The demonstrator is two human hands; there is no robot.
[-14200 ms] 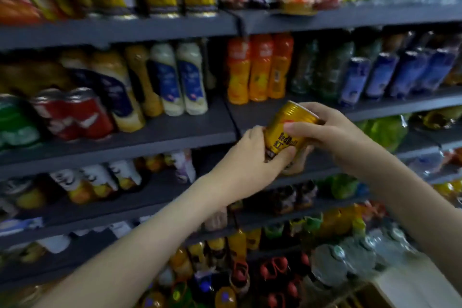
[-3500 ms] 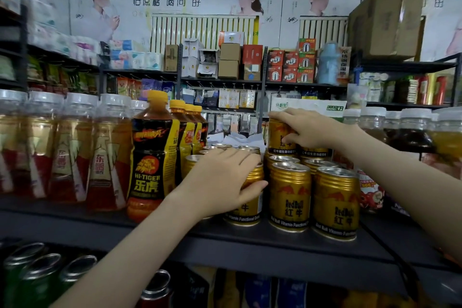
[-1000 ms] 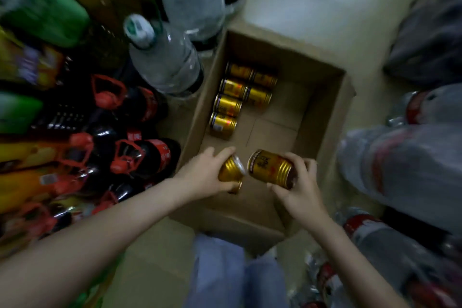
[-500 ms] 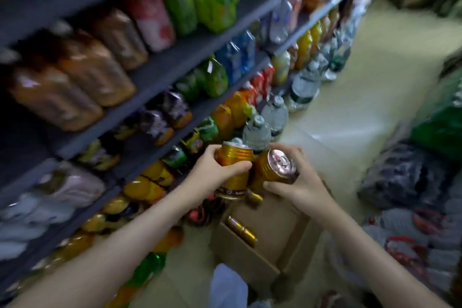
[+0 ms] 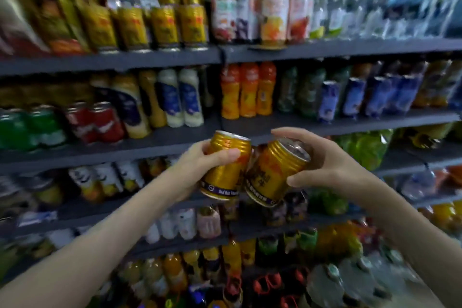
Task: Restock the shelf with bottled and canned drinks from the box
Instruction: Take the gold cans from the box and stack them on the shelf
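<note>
I hold two gold Red Bull cans side by side in front of the shelves. My left hand (image 5: 197, 170) grips the left gold can (image 5: 225, 170), which stands nearly upright. My right hand (image 5: 332, 167) grips the right gold can (image 5: 275, 172), tilted with its silver top toward the right. The two cans touch at their sides. On the top shelf (image 5: 150, 59) stands a row of gold cans (image 5: 165, 25), with two more stacked on it. The box is out of view.
Dark shelves run across the whole view, packed with bottles and cans: orange bottles (image 5: 247, 90), red cans (image 5: 95, 122), green cans (image 5: 30, 127), blue cans (image 5: 355, 95). Large water bottles (image 5: 350, 282) stand low on the right.
The view has swung up from the box and floor to the shelf face. Both hands have lifted one gold can each out of the box to mid-shelf height.
</note>
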